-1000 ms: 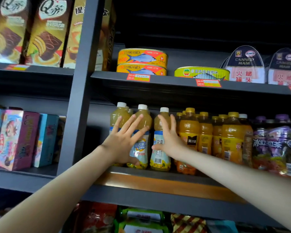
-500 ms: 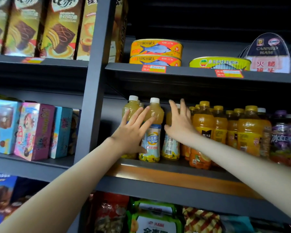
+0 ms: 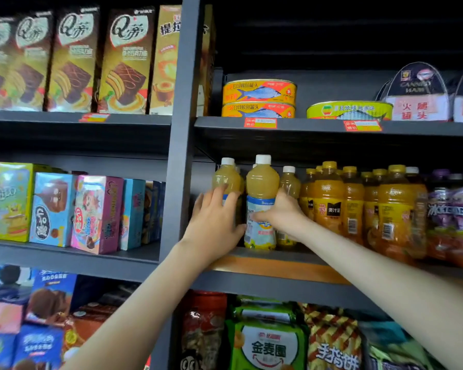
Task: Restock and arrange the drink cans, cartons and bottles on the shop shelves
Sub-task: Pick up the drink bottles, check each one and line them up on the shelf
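Note:
Three pale yellow juice bottles with white caps stand at the left end of the drinks shelf (image 3: 278,265). My left hand (image 3: 214,217) lies over the front of the leftmost bottle (image 3: 226,177), fingers curled onto it. My right hand (image 3: 281,214) wraps around the blue and white label of the middle bottle (image 3: 262,180), which stands at the shelf's front edge. The third bottle (image 3: 289,180) sits further back, partly hidden by my right hand. To the right stand several orange juice bottles (image 3: 329,198), then purple-labelled bottles (image 3: 455,209).
A grey upright post (image 3: 182,129) borders the bottles on the left. The shelf above holds fish tins (image 3: 259,92) and ham tins (image 3: 417,94). Snack boxes (image 3: 51,209) fill the left bay. Snack bags (image 3: 267,340) lie on the shelf below.
Both hands were spread flat against the bottles; now their fingers have closed, the left on the leftmost bottle and the right around the middle one. The view has shifted right.

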Action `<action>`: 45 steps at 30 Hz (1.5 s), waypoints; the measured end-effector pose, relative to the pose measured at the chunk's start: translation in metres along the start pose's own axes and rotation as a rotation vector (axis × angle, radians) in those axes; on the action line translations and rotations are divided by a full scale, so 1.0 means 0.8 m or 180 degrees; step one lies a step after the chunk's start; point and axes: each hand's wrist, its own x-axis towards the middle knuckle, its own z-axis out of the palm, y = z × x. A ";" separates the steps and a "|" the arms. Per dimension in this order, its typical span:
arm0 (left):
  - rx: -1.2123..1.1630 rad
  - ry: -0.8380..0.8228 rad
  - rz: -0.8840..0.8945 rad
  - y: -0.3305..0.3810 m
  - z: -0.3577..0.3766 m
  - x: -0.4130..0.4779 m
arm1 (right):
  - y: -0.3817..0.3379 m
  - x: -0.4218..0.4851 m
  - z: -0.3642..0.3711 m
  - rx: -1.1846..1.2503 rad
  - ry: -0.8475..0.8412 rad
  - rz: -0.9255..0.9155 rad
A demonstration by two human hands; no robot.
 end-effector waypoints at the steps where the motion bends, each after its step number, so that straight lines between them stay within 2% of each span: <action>1: -0.0119 0.0053 -0.0040 0.004 0.003 -0.004 | 0.001 -0.011 -0.008 0.0054 0.0105 -0.0178; 6: -0.0847 0.0385 0.0055 0.038 0.005 -0.020 | -0.003 -0.075 -0.054 0.0001 0.0627 -0.1076; 11: -0.1778 0.0540 0.0138 0.091 -0.019 -0.062 | -0.018 -0.150 -0.109 0.0316 0.0822 -0.1270; 14: -0.2456 0.0475 0.0110 0.136 -0.044 -0.107 | -0.021 -0.211 -0.135 0.0470 0.0657 -0.1189; 18: -0.3007 0.0220 -0.0028 0.191 -0.060 -0.184 | 0.006 -0.306 -0.152 0.0825 0.0027 -0.0794; 20: -0.3006 -0.0127 -0.0254 0.211 -0.064 -0.230 | 0.032 -0.350 -0.145 0.1088 -0.0311 -0.0434; 23: -0.2985 -0.1052 -0.0702 0.231 -0.053 -0.306 | 0.084 -0.418 -0.114 0.1362 -0.0697 0.0165; 26: -0.3639 -0.1968 -0.1630 0.243 -0.042 -0.387 | 0.133 -0.491 -0.080 0.1446 -0.1106 0.0710; 30: -0.4252 -0.2574 -0.2660 0.253 -0.046 -0.471 | 0.167 -0.581 -0.057 0.1059 -0.1565 0.0993; 32: -0.4475 -0.2832 -0.2860 0.254 -0.055 -0.493 | 0.172 -0.609 -0.055 0.0649 -0.1647 0.0904; 34: -0.4532 -0.3030 -0.2930 0.250 -0.059 -0.509 | 0.177 -0.625 -0.057 0.0257 -0.1512 0.0641; 36: -0.4604 -0.3115 -0.3070 0.243 -0.064 -0.515 | 0.184 -0.633 -0.061 -0.0066 -0.1429 -0.0147; 38: -0.4692 -0.3208 -0.3275 0.236 -0.073 -0.515 | 0.189 -0.635 -0.053 -0.0796 -0.1600 -0.1124; 40: -0.4644 -0.3359 -0.3255 0.230 -0.084 -0.512 | 0.184 -0.637 -0.034 -0.1042 -0.1610 -0.1656; 43: -0.4150 -0.3356 -0.2977 0.217 -0.098 -0.501 | 0.164 -0.639 -0.011 -0.0599 -0.1106 -0.1742; 44: -0.3975 -0.3284 -0.2865 0.211 -0.101 -0.497 | 0.155 -0.642 -0.007 -0.0258 -0.0986 -0.1465; 45: -0.3859 -0.3197 -0.2743 0.205 -0.105 -0.493 | 0.145 -0.644 -0.008 0.0175 -0.0908 -0.0919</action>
